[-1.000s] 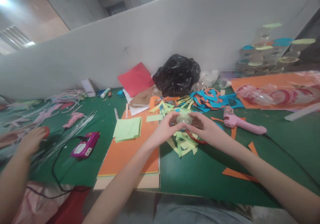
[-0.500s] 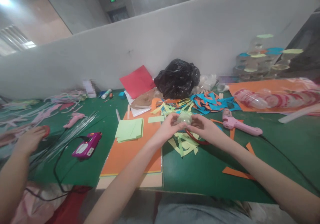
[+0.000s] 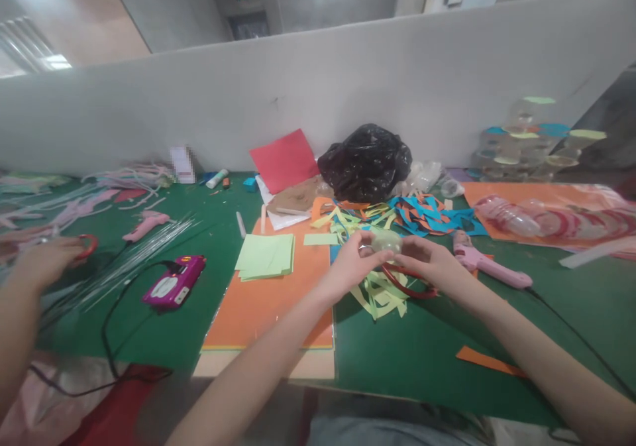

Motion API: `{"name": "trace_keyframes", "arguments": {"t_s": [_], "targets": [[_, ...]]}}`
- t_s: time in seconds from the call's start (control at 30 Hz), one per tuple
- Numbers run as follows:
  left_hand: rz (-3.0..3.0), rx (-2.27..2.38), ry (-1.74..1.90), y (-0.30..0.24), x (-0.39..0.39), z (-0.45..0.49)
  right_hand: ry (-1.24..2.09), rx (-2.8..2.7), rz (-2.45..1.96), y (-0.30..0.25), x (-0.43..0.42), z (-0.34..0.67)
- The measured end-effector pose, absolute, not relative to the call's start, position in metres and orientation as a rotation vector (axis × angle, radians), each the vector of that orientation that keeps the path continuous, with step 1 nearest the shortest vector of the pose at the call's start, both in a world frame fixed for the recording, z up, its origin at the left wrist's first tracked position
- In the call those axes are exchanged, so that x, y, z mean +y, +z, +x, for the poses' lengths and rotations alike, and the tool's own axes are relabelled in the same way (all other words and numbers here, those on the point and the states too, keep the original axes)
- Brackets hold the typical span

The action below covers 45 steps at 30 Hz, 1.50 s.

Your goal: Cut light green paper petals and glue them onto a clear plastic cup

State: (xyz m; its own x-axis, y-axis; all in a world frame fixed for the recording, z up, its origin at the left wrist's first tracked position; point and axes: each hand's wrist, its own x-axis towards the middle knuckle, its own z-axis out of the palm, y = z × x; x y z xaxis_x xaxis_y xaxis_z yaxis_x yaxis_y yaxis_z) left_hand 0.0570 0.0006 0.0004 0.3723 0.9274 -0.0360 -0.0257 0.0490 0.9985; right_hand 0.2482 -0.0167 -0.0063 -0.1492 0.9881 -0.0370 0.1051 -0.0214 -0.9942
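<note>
Pinching a small clear plastic piece (image 3: 386,241) between both hands above the green tabletop (image 3: 422,343).

The left hand (image 3: 350,267) and right hand (image 3: 427,264) grip it closed at the fingertips; a red loop (image 3: 410,288) curves beneath the right hand, above yellow-green paper strips (image 3: 380,298).

Rounded clear plastic piece (image 3: 386,241), small and lightly cloudy, pinched between left hand (image 3: 350,265) and right hand (image 3: 427,262) above the middle of a green tabletop (image 3: 397,360). Thin red curved strip (image 3: 410,285) looping out beneath the piece, passing under the right palm, bowed toward the table's front edge.
</note>
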Motion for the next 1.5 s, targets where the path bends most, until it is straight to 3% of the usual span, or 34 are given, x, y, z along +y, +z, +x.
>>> {"name": "trace_keyframes", "arguments": {"t_s": [0.63, 0.87, 1.0, 1.23, 1.5], "targets": [[1.501, 1.077, 0.875, 0.008, -0.006, 0.052, 1.363, -1.303, -1.283, -0.008, -0.014, 0.249], [1.329, 1.282, 1.220, 0.018, 0.010, 0.038, 0.679, -1.841, -1.501, -0.006, -0.028, 0.250], [1.411, 1.326, 1.200, 0.024, 0.013, 0.032, 0.327, -2.194, -1.568, -0.017, -0.026, 0.256], [1.725, 1.318, 0.951, 0.018, 0.009, 0.034, 0.026, -2.244, -1.677, -0.027, -0.016, 0.255], [1.967, 1.477, 0.708, 0.011, 0.009, 0.037, -0.051, -2.144, -1.743, -0.031, -0.006, 0.258]]}}
